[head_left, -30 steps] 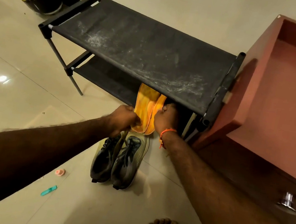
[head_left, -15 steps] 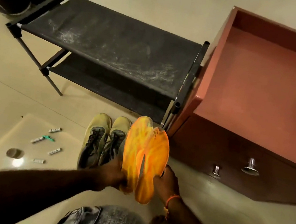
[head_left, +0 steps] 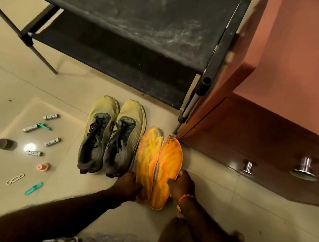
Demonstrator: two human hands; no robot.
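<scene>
Orange shoes (head_left: 158, 166) streaked with yellow lines. At nine o'clock of them, yellow-green sneakers (head_left: 111, 136) with dark grey laces. Black shoe rack (head_left: 129, 12), dusty white smears; reddish-brown cabinet (head_left: 296, 69).

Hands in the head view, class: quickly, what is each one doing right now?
Left hand: closed, holding the left orange shoe at its heel end.
Right hand: closed, holding the right orange shoe at its heel end.
</scene>
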